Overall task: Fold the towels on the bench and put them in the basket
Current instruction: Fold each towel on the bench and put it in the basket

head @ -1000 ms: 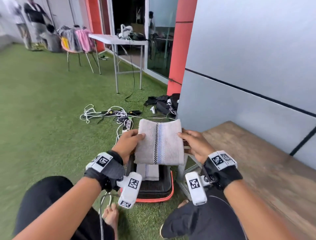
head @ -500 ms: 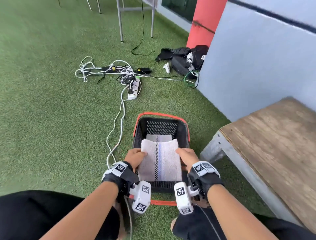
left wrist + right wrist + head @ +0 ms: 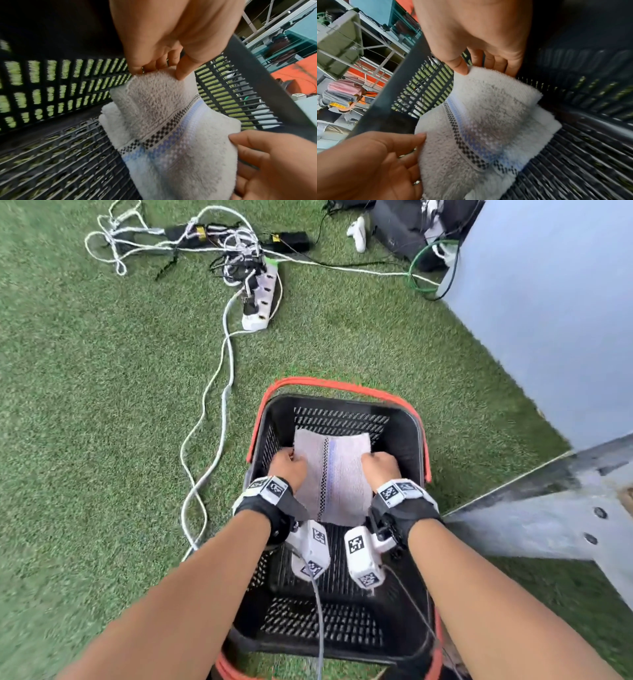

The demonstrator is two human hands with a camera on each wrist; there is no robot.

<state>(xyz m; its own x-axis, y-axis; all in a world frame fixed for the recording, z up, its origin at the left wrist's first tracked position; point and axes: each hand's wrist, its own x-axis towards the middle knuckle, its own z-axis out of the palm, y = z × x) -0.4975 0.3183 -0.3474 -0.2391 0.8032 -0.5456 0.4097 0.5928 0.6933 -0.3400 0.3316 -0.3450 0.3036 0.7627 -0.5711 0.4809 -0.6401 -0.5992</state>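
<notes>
Inside the basket (image 3: pixel 416 419), we lower the folded towel (image 3: pixel 334 474).
Left hand (image 3: pixel 287 465) at 9 o'clock, right hand (image 3: pixel 380 465) at 3 o'clock, fingers pinching its edges to keep it flat.

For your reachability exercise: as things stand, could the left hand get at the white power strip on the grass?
Probably not right away. The left hand is down inside the basket, pinching the folded towel together with the right hand. The power strip lies well beyond the basket's far rim, with only open grass between.
</notes>
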